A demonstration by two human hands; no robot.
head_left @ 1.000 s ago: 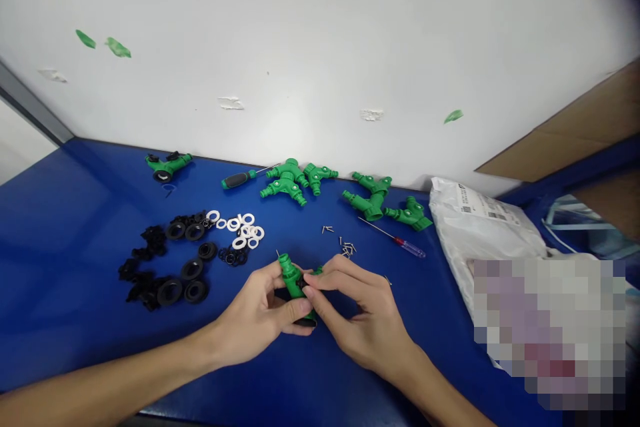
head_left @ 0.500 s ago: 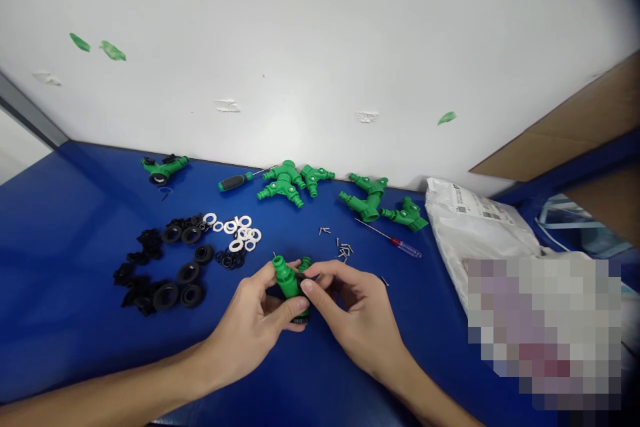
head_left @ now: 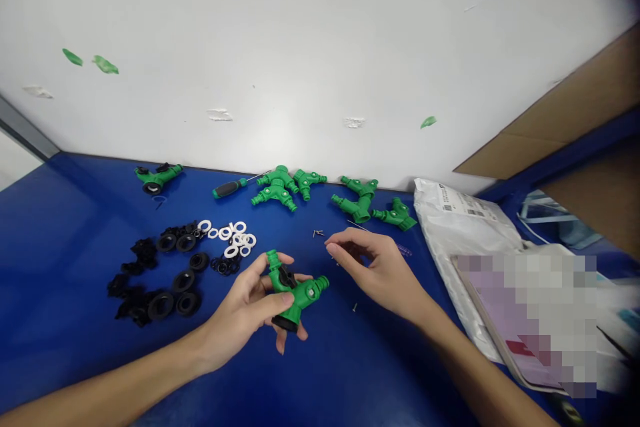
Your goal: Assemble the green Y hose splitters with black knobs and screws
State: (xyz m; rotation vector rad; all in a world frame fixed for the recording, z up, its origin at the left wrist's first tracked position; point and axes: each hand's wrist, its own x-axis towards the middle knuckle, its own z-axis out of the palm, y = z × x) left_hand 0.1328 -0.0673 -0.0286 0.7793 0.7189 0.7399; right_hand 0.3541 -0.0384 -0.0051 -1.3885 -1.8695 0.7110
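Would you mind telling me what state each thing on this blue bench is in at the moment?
Left hand: curled around the connector.
Green Y hose connector: held in the left hand.
Right hand: fingers loosely curled, nothing visible in them.
White washers: loose, in a heap.
Black rubber rings: loose, scattered.
Black-handled screwdriver: lying down.

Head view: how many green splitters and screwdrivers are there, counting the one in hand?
Green splitters on the table: 7, some overlapping
Green splitter in the left hand: 1
Black-handled screwdriver: 1
Clear-handled screwdriver: 1
Total: 10
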